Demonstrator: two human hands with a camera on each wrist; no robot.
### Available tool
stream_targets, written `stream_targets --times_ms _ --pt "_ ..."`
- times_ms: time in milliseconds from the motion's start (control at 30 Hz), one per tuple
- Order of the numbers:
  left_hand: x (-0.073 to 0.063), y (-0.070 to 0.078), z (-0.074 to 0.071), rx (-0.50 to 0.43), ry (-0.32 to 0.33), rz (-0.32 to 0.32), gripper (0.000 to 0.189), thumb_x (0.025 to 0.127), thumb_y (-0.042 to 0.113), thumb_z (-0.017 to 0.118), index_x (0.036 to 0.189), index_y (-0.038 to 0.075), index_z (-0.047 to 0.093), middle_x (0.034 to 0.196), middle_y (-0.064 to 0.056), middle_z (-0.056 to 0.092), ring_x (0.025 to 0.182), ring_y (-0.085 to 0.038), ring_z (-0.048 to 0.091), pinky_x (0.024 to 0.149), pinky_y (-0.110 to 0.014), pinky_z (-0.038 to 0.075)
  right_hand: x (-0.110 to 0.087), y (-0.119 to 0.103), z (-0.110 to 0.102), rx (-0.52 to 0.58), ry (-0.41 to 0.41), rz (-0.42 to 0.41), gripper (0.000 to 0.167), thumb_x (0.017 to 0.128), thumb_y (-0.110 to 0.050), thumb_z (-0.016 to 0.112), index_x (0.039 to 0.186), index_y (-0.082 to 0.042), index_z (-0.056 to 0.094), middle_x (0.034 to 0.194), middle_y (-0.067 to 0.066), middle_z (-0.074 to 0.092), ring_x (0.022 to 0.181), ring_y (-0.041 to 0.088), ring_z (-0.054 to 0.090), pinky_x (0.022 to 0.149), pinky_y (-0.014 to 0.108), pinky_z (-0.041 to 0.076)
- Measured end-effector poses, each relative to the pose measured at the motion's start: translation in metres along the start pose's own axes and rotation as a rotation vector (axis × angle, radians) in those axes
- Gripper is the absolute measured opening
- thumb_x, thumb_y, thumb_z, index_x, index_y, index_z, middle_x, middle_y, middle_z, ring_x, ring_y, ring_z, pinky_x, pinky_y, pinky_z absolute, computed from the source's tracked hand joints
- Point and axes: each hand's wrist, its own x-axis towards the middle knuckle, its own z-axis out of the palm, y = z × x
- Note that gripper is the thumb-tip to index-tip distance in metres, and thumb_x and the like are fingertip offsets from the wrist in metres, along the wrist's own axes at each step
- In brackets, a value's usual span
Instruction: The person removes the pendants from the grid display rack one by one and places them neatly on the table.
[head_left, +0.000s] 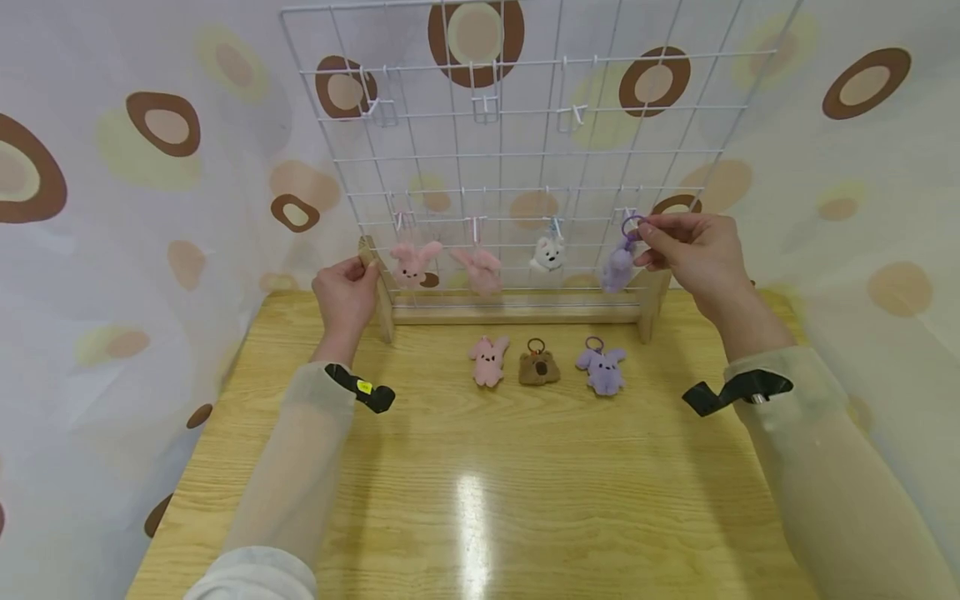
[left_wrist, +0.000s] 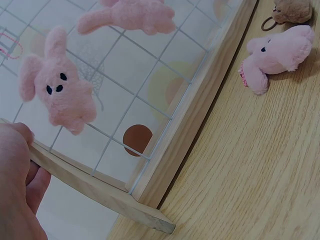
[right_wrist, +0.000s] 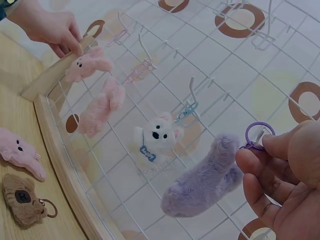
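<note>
My right hand [head_left: 701,254] pinches the purple ring [right_wrist: 260,135] of a fluffy purple plush keychain [right_wrist: 202,182] between thumb and fingertips. The plush hangs in front of the white wire grid rack [head_left: 517,154], close to a hook at the rack's right; whether the ring touches that hook cannot be seen. At the other end, my left hand [head_left: 347,293] grips the rack's wooden side post [left_wrist: 95,187]. Two pink rabbit plushes [left_wrist: 60,85] and a white bear plush [right_wrist: 159,134] hang from hooks between my hands.
On the wooden table before the rack lie a pink rabbit keychain [head_left: 489,362], a brown bear keychain [head_left: 539,367] and a purple rabbit keychain [head_left: 602,371]. Bare hooks [head_left: 486,107] stick out higher on the grid. Patterned cloth [head_left: 165,275] surrounds the table.
</note>
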Motion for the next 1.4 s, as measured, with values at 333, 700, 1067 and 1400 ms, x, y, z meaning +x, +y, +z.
stream_targets --times_ms 333,700,1067,1400 --pt "0.0 0.001 -0.001 0.021 0.005 0.022 0.024 0.102 0.019 0.074 0.113 -0.002 0.081 0.103 -0.017 0.079 0.093 -0.023 0.078 0.078 -0.031 0.062 -0.012 -0.005 0.0 -0.073 -0.007 0.009 0.026 0.101 -0.015 0.074 0.12 0.003 0.075 0.1 -0.001 0.077 0.069 0.011 0.073 0.068 0.022 0.059" --pt "0.001 -0.001 0.0 0.02 -0.002 0.008 0.026 0.102 0.019 0.073 0.116 -0.001 0.08 0.105 -0.017 0.079 0.096 -0.023 0.078 0.08 -0.031 0.062 -0.028 -0.001 0.008 -0.084 -0.04 -0.009 0.023 0.101 -0.013 0.073 0.117 0.004 0.076 0.097 -0.001 0.08 0.069 0.013 0.073 0.068 0.024 0.06" --pt "0.002 -0.002 0.0 0.019 0.004 0.014 0.025 0.102 0.019 0.074 0.114 -0.001 0.081 0.103 -0.016 0.079 0.094 -0.022 0.078 0.078 -0.03 0.062 -0.043 0.008 0.033 -0.109 -0.133 -0.05 0.024 0.104 -0.011 0.07 0.119 0.007 0.075 0.097 0.005 0.079 0.073 0.015 0.074 0.071 0.028 0.061" --pt "0.001 -0.001 0.0 0.006 0.0 0.008 0.025 0.102 0.019 0.074 0.115 -0.001 0.081 0.103 -0.016 0.079 0.093 -0.023 0.078 0.077 -0.03 0.062 -0.051 0.027 0.05 -0.075 -0.172 -0.02 0.025 0.103 -0.01 0.071 0.119 0.009 0.074 0.099 0.007 0.078 0.074 0.016 0.074 0.071 0.029 0.062"
